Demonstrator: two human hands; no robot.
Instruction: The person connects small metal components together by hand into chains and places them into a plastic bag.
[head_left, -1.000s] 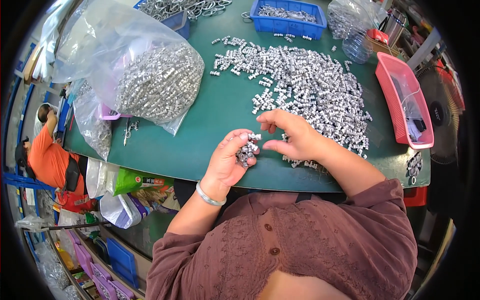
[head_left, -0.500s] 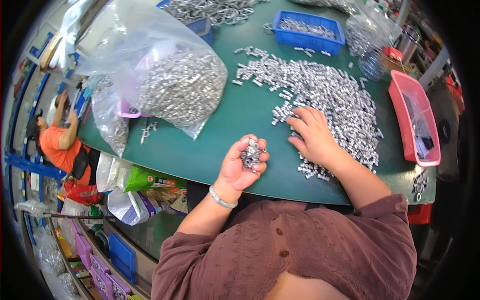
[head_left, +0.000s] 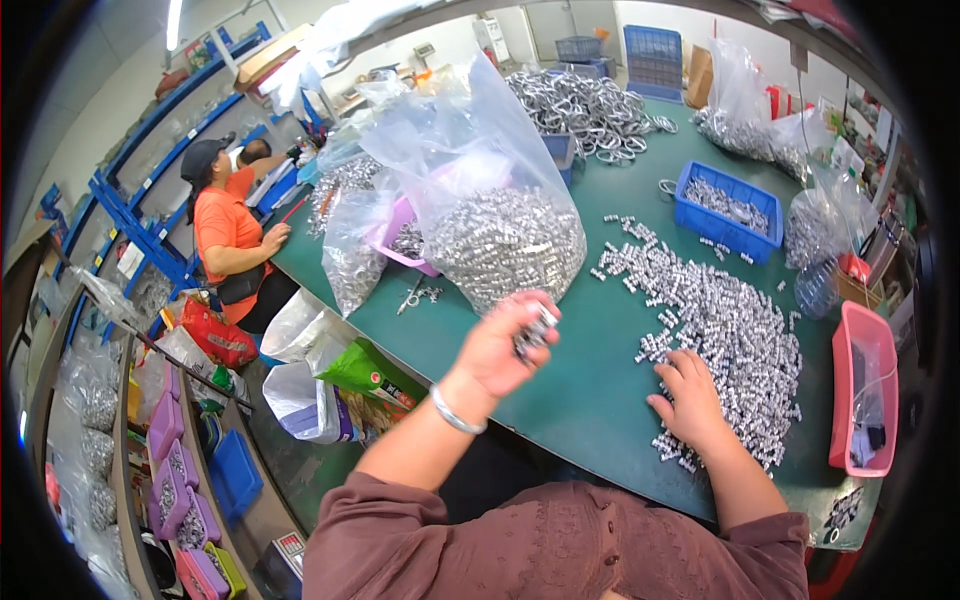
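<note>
1. Head view: I see the left hand point(head_left: 505, 352) curled around a clutch of metal parts point(head_left: 535, 334), held up in front of the bag point(head_left: 508, 245).
2. The right hand point(head_left: 690, 408) lies at the near left edge of the pile point(head_left: 745, 345), fingers loosely bent; from where I sit, I cannot tell whether it pinches a part.
3. More of these parts make up that pile, spread over the right side of the green table point(head_left: 575, 400).
4. Beyond the pile I have the blue tray point(head_left: 720, 233) of small metal pieces, and to its right the pink basket point(head_left: 843, 395).
5. Farther back, rings point(head_left: 585, 112) lie heaped; at far left I see a person in orange point(head_left: 225, 225).
</note>
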